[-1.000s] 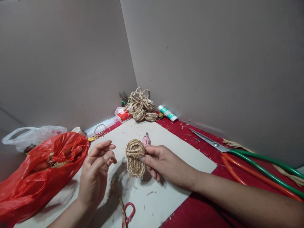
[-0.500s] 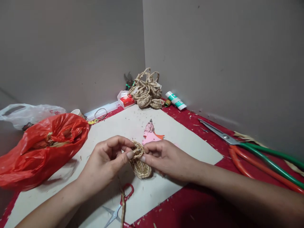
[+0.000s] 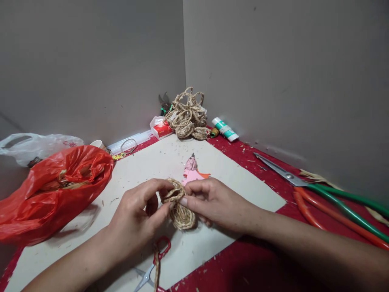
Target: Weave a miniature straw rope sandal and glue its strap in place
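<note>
Between my two hands is a small braided straw slipper-shaped piece (image 3: pixel 182 217), with an oval coiled sole and a raised loop on top. My left hand (image 3: pixel 141 207) pinches the loop's left side between thumb and fingers. On the other side, my right hand (image 3: pixel 212 200) grips the piece with its thumb over the braid; its lower fingers are partly hidden underneath. Just below lie small red-handled scissors (image 3: pixel 147 275), blades apart, with a straw strand (image 3: pixel 157 269) across them. Behind my right hand is a pink glue gun (image 3: pixel 193 172) with an orange part.
A tangle of braided straw cord (image 3: pixel 187 113) sits in the corner, beside pruners (image 3: pixel 164 101) and a white-and-green roll (image 3: pixel 225 129). At left is a red plastic bag (image 3: pixel 73 170) holding straw. Large shears (image 3: pixel 291 178) lie at right. Walls bound the white board (image 3: pixel 237 174).
My left hand has shifted slightly down, and its fingers have moved along the loop. The straw piece has turned a little, showing the loop more openly. My right hand stays nearly in place.
</note>
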The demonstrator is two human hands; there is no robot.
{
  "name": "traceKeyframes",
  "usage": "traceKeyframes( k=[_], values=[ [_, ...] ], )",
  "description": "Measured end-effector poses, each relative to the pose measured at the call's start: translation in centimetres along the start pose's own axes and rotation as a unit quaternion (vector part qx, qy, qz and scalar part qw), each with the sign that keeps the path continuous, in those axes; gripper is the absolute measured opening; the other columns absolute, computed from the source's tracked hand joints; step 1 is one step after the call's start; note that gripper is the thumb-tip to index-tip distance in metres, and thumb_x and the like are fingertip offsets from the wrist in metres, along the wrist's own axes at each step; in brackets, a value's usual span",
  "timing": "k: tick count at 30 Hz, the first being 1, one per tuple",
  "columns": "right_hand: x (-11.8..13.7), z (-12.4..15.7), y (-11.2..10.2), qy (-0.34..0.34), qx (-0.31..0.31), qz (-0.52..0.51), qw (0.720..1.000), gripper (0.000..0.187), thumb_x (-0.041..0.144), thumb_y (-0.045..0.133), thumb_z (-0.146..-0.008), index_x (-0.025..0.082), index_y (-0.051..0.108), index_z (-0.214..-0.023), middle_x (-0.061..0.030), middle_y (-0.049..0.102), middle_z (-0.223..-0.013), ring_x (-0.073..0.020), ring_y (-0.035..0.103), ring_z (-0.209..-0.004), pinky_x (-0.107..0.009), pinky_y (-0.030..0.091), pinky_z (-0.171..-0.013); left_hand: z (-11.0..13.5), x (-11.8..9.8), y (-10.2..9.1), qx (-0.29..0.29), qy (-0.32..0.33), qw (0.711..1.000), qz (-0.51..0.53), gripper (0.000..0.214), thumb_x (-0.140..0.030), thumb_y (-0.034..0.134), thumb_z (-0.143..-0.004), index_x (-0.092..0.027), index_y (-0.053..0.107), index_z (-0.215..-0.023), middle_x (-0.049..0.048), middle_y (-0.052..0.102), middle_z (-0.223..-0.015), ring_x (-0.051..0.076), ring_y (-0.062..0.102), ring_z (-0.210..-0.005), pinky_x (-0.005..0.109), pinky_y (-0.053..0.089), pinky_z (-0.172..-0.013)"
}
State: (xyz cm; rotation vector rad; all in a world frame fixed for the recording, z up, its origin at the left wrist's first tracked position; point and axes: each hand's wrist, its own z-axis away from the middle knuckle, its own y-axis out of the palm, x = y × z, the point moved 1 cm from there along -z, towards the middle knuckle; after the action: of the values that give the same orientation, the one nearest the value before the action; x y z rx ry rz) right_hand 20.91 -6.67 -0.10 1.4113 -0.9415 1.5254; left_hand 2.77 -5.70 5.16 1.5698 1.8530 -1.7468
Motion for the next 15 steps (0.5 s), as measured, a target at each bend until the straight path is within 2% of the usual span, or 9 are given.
traceKeyframes(
  k=[3,6,9,12,15],
  values=[
    [-0.1,0.0,0.0,0.000,0.007,0.003,1.000,0.021,0.033,0.062,-0.078,0.018,0.053,-0.067,0.0071,0.045,-0.049,-0.0063,0.039,-0.041,-0.019,0.026,-0.040,0.1,0.1,0.3,0.001,-0.013,1.000,0.018,0.022,-0.014,0.067,-0.077,-0.021,0.071,-0.098,0.0036,0.069,-0.081,0.011,0.052,-0.057,0.022,0.043,-0.053],
    [-0.3,-0.1,0.0,-0.005,0.006,0.018,1.000,0.019,0.031,0.060,-0.080,0.018,0.054,-0.068,0.0070,0.044,-0.050,-0.0064,0.038,-0.042,-0.020,0.026,-0.041,0.0,-0.1,0.3,0.011,-0.053,0.996,0.065,0.018,-0.016,0.067,-0.078,-0.020,0.069,-0.096,0.0038,0.067,-0.082,0.012,0.054,-0.060,0.022,0.044,-0.055],
    [-0.2,-0.1,-0.3,-0.025,-0.040,0.063,0.997,0.014,0.030,0.061,-0.079,0.018,0.056,-0.076,0.0063,0.045,-0.056,-0.0076,0.041,-0.048,-0.020,0.030,-0.045,-0.4,0.0,0.3,0.006,-0.110,0.985,0.134,0.013,-0.020,0.067,-0.080,-0.019,0.067,-0.092,0.0023,0.064,-0.076,0.012,0.054,-0.062,0.021,0.044,-0.055],
    [-0.2,0.2,-0.6,-0.097,-0.126,0.158,0.974,0.021,0.029,0.064,-0.077,0.019,0.058,-0.094,0.0071,0.046,-0.058,-0.0087,0.043,-0.049,-0.021,0.034,-0.048,-0.9,0.7,0.4,-0.004,-0.159,0.967,0.198,0.014,-0.023,0.068,-0.079,-0.017,0.066,-0.091,0.0017,0.062,-0.073,0.012,0.054,-0.063,0.021,0.045,-0.057],
    [-0.4,0.5,-0.5,-0.197,-0.142,0.262,0.934,0.025,0.024,0.062,-0.080,0.020,0.057,-0.104,0.0068,0.049,-0.058,-0.0091,0.046,-0.048,-0.022,0.037,-0.049,-1.2,1.4,0.7,0.016,-0.180,0.957,0.226,0.014,-0.024,0.068,-0.079,-0.015,0.066,-0.090,0.0015,0.060,-0.072,0.011,0.054,-0.063,0.021,0.044,-0.058]
  ],
)
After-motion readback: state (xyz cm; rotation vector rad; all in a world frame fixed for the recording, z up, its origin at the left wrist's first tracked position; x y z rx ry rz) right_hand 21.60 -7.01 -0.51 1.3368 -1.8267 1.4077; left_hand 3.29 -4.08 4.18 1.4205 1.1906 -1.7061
